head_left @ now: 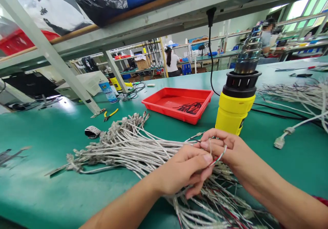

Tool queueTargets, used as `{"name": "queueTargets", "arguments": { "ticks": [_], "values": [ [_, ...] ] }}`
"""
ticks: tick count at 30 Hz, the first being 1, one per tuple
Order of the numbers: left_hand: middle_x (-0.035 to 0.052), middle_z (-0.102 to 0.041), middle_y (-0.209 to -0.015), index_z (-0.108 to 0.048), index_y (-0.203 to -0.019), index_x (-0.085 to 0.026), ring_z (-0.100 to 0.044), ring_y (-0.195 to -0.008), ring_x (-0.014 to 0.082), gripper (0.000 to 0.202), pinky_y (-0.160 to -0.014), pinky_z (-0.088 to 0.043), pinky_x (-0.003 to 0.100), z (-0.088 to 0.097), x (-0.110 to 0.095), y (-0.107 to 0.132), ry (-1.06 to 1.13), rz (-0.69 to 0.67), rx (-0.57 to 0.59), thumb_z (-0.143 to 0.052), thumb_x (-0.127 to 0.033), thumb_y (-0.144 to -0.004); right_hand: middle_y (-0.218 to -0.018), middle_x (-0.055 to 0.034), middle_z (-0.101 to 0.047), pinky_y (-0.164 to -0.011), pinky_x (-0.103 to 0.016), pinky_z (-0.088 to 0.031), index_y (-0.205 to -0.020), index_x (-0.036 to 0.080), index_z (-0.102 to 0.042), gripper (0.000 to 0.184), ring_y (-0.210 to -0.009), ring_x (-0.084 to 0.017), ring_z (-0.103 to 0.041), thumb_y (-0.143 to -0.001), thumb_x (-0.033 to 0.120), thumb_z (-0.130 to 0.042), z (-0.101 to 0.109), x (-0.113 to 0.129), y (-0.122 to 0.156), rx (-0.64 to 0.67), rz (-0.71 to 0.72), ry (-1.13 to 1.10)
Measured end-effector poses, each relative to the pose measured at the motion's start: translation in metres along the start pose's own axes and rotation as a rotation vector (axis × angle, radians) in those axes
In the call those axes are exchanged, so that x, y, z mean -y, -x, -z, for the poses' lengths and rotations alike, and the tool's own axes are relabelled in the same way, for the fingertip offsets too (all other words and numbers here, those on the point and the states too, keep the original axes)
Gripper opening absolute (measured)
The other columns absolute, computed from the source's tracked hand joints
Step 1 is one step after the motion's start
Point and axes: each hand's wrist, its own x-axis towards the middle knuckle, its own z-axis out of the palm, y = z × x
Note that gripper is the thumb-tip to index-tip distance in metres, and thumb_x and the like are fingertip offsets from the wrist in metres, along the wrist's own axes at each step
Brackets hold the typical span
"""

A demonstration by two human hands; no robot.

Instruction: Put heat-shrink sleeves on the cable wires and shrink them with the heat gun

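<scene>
My left hand pinches the thin coloured wires at the stripped end of a cable. Close against it, my right hand has its fingertips closed on the same wires, which curve between the two hands. A short dark strand sticks out by the right fingertips; I cannot make out whether it is a sleeve or a wire. Beneath both hands spreads a large bundle of white-grey cables, with connectors at the far left end and loose coloured wire ends at the near right.
A red tray with small black tubes stands behind the bundle. A yellow heat gun stands upright behind my right hand. Yellow-handled cutters, a blue spray can and more cables lie around. Two people are in the background.
</scene>
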Motion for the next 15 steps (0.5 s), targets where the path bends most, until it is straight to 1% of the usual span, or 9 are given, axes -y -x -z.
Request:
{"name": "queueTargets", "arguments": {
  "ticks": [2, 3, 4, 6, 8, 10, 11, 14, 15],
  "values": [
    [-0.0048, -0.033, -0.035, -0.041, -0.052, -0.017, -0.033, -0.028, 0.0046, 0.047, -0.032, -0.021, 0.015, -0.0041, -0.0015, 0.0019, -0.099, 0.004, 0.006, -0.045, -0.042, -0.09, -0.075, -0.003, -0.072, -0.058, -0.023, -0.049, -0.113, 0.022, -0.066, 0.048, -0.064, -0.014, -0.064, -0.071, 0.039, -0.081, -0.0014, 0.0004, 0.0029, 0.003, -0.003, 0.024],
    [-0.0035, -0.036, -0.036, -0.042, -0.05, -0.016, -0.034, -0.029, 0.0041, 0.047, -0.033, -0.022, 0.015, -0.0052, -0.0021, 0.0026, -0.132, 0.005, 0.003, -0.044, -0.04, -0.09, -0.078, -0.004, -0.073, -0.059, -0.023, -0.049, -0.117, 0.022, -0.065, 0.051, -0.066, -0.015, -0.065, -0.072, 0.04, -0.08, -0.0011, 0.0008, 0.0037, -0.007, -0.001, 0.038],
    [-0.0027, -0.039, -0.037, -0.044, -0.051, -0.016, -0.035, -0.03, 0.0041, 0.045, -0.034, -0.024, 0.015, -0.0059, -0.0023, 0.0029, -0.145, 0.004, -0.004, -0.045, -0.039, -0.089, -0.081, -0.0049, -0.073, -0.059, -0.023, -0.049, -0.114, 0.021, -0.067, 0.049, -0.067, -0.014, -0.064, -0.072, 0.042, -0.079, -0.0003, 0.0012, 0.0038, -0.027, 0.004, 0.056],
    [-0.0035, -0.042, -0.039, -0.048, -0.057, -0.016, -0.039, -0.031, 0.0058, 0.038, -0.035, -0.03, 0.015, -0.006, -0.0016, 0.0026, -0.113, -0.012, -0.041, -0.05, -0.039, -0.087, -0.085, -0.0059, -0.074, -0.057, -0.021, -0.047, -0.098, 0.018, -0.072, 0.037, -0.064, -0.012, -0.061, -0.073, 0.044, -0.078, 0.0024, 0.0021, 0.0026, -0.092, 0.032, 0.076],
    [-0.0049, -0.043, -0.04, -0.049, -0.065, -0.016, -0.044, -0.032, 0.008, 0.029, -0.036, -0.035, 0.016, -0.0057, -0.0001, 0.0017, -0.082, -0.038, -0.071, -0.056, -0.037, -0.083, -0.086, -0.0047, -0.074, -0.055, -0.02, -0.045, -0.087, 0.018, -0.071, 0.031, -0.06, -0.008, -0.057, -0.073, 0.045, -0.078, 0.005, 0.0032, 0.0005, -0.154, 0.077, 0.048],
    [-0.005, -0.046, -0.042, -0.05, -0.069, -0.016, -0.048, -0.035, 0.0088, 0.021, -0.037, -0.038, 0.016, -0.006, 0.0006, 0.0012, -0.102, -0.058, -0.084, -0.057, -0.031, -0.082, -0.086, -0.003, -0.073, -0.054, -0.018, -0.045, -0.085, 0.019, -0.068, 0.03, -0.062, -0.009, -0.058, -0.073, 0.044, -0.078, 0.0064, 0.0045, -0.0014, -0.189, 0.093, -0.015],
    [-0.0049, -0.047, -0.043, -0.05, -0.07, -0.015, -0.05, -0.036, 0.0087, 0.017, -0.038, -0.039, 0.015, -0.0065, 0.0005, 0.0012, -0.129, -0.061, -0.091, -0.056, -0.027, -0.082, -0.087, -0.0027, -0.073, -0.054, -0.018, -0.046, -0.085, 0.02, -0.066, 0.03, -0.066, -0.01, -0.061, -0.073, 0.045, -0.078, 0.0067, 0.0052, -0.002, -0.198, 0.086, -0.044],
    [-0.005, -0.051, -0.047, -0.052, -0.079, -0.015, -0.053, -0.04, 0.0083, 0.001, -0.043, -0.041, 0.014, -0.0093, 0.0001, 0.0015, -0.193, -0.049, -0.113, -0.052, -0.016, -0.08, -0.098, -0.0035, -0.073, -0.062, -0.02, -0.052, -0.087, 0.022, -0.061, 0.029, -0.085, -0.015, -0.066, -0.076, 0.044, -0.076, 0.0069, 0.0066, -0.0023, -0.193, 0.051, -0.087],
    [-0.0054, -0.052, -0.048, -0.053, -0.084, -0.016, -0.054, -0.041, 0.0082, 0.005, -0.044, -0.042, 0.014, -0.0104, 0.0005, 0.0013, -0.193, -0.042, -0.115, -0.05, -0.014, -0.08, -0.102, -0.0039, -0.073, -0.066, -0.021, -0.053, -0.087, 0.022, -0.061, 0.028, -0.09, -0.016, -0.066, -0.076, 0.042, -0.077, 0.007, 0.0068, -0.0019, -0.176, 0.048, -0.094]
  ]
}}
